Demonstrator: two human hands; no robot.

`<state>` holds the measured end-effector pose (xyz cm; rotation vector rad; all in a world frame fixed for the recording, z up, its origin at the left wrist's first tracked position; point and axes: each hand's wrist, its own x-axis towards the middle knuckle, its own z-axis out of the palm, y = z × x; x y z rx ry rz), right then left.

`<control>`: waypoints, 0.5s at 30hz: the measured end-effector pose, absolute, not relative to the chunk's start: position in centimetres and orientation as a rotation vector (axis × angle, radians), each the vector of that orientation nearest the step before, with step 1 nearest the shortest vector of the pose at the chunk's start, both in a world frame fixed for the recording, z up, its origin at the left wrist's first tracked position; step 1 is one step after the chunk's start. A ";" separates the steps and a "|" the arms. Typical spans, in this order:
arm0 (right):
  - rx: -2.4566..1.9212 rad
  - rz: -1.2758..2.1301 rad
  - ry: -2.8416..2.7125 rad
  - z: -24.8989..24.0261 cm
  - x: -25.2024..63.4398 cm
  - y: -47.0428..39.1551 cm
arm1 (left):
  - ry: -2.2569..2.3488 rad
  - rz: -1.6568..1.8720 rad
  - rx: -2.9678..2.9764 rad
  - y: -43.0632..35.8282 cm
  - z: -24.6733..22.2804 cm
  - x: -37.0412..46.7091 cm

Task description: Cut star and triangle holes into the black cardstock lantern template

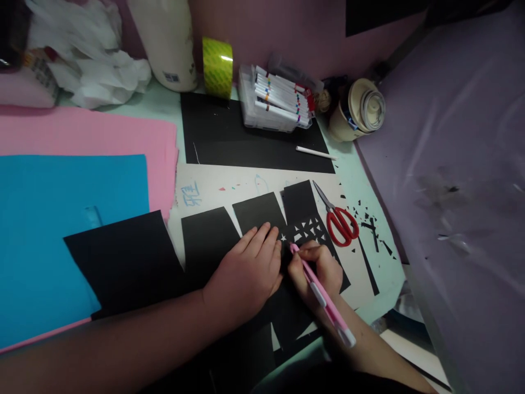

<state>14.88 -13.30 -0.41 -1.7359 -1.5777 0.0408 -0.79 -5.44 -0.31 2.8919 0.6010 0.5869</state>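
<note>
While my right hand (318, 268) is clamped on a pink pen-shaped tool (324, 302), its tip down at the black paper (258, 210), my left hand (246, 268) lies flat on that paper, fingers extended and close together. A small white star shape shows between my left fingertips and the tip. Just beyond my right hand is a black piece with triangular holes (307, 225), and beside it lie red-handled scissors (338, 212), blades pointing away from me. Dark scraps (374, 235) are strewn to their right on the pale green worktop (353, 169). Under the work I have a white board (213, 194) with blue marks on it. To my left, another black sheet (123, 257) overlaps a blue sheet (41, 219), with pink sheets (82, 131) beneath. Farther back, a clear case (249, 112) of white markers (283, 98) sits on a large black sheet (246, 148), near a yellow tape roll (217, 68); a cup (341, 125) stands right of the case.
</note>
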 end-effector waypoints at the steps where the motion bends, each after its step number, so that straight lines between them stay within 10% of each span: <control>1: -1.753 0.057 -1.555 -0.4 14.9 -13.3 | 0.605 0.585 2.892 -5.5 -0.3 -0.8; 15: -1.822 0.194 -1.501 -0.5 15.0 -13.0 | 0.620 0.625 2.872 -5.5 -0.6 -0.6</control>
